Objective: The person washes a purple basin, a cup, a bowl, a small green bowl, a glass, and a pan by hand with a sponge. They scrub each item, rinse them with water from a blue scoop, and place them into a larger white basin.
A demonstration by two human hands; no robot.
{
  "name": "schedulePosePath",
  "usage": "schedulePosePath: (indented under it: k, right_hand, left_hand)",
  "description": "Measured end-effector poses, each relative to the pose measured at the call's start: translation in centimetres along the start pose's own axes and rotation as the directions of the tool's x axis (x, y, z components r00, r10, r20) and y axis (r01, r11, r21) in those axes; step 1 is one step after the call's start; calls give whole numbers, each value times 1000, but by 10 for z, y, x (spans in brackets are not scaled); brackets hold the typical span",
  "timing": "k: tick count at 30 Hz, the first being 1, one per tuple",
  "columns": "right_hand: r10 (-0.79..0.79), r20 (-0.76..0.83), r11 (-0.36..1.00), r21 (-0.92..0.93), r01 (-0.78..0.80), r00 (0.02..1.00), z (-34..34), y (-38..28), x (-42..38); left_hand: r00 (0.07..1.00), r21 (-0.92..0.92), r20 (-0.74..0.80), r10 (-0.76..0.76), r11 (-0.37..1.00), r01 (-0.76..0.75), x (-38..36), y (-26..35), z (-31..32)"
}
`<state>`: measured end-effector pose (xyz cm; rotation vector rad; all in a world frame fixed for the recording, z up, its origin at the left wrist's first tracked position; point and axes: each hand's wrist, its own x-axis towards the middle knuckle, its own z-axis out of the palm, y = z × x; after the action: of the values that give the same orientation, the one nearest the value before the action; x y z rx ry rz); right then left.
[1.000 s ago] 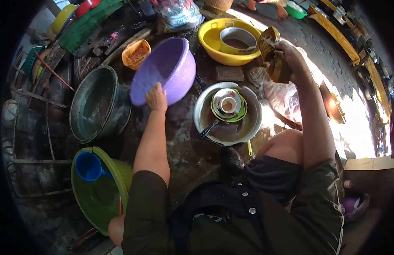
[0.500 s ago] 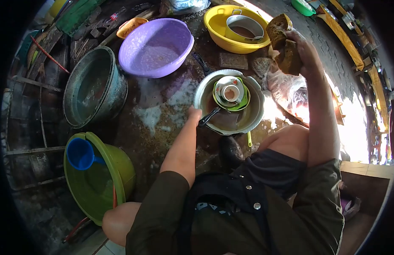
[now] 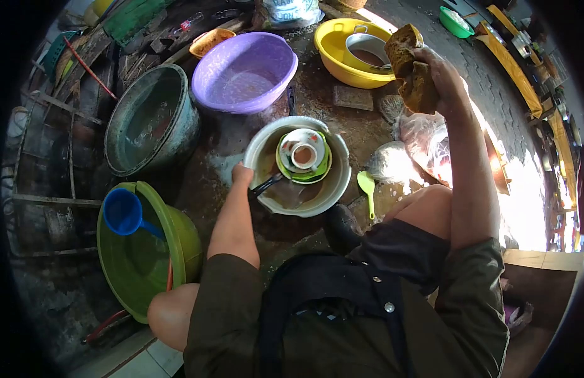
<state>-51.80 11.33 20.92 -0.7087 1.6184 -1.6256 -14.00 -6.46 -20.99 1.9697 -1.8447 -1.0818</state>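
Metal is what our left hand (image 3: 242, 173) meets: it grips the near-left rim of the grey basin (image 3: 265, 148) on the wet ground, fingers curled over the edge. Inside the basin we see murky water, a green plate (image 3: 320, 171) with a white saucer and small cup (image 3: 303, 155) stacked on it, and a dark handle (image 3: 266, 185) slanting toward that hand. Our right hand (image 3: 440, 72) is raised well above and to the right of the basin, clenched around a brown, crumpled sponge (image 3: 410, 66). So the basin lies down and to the left of the sponge hand, while the left hand is the one already on it. Beyond the basin sit a purple tub (image 3: 244, 70) and a yellow tub (image 3: 342, 50); a green tub (image 3: 147, 258) with a blue scoop (image 3: 123, 212) stands at our left.
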Motion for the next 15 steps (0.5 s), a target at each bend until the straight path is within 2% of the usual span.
schedulePosePath:
  k: [1,2,3,5,6,7,9,11,13,14,15]
  right_hand:
    - [-7,-10,1000,-26,7,1000,2,0,-3]
    - [-13,-16,999,-49,12,1000,5,0,-5]
    - [-9,-5,999,-44,9,1000,7,0,-8]
    - [25,46,999,-42,-23,999,7,0,-9]
    - [54,91,999,-1,-54,994,-2,5,-2]
    - [82,55,996,13,-83,995,4,4,-6]
    - [106,50,994,16,-107,993,4,4,-7]
    - [47,89,998,36,-50,995,13,1,-15]
    - [54,155,999,-2,-55,986,8,4,-6]
    - [68,157,998,2,-69,985,15,3,-11]
    - [78,152,997,8,-80,985,20,3,-15]
  left_hand:
    - [1000,33,-30,0,999,1,4,-12,-13]
    - [995,125,-98,18,992,-6,31,-50,-9]
    - [994,127,-107,10,992,4,21,-47,-24]
    - [996,238,-31,-87,967,92,-21,-20,-78]
    - [986,290,-57,-156,943,166,-41,-6,-95]
    - [980,284,-84,-179,939,196,-48,-8,-99]
    - [946,556,-321,-51,798,232,-60,-17,-113]
    - [935,544,-348,-64,799,257,-60,-28,-125]
    - [881,238,-473,9,964,118,-44,-50,-128]
    - [796,423,-504,335,899,-110,-54,-43,-141]
    - [630,610,-453,631,735,-297,-69,-24,-160]
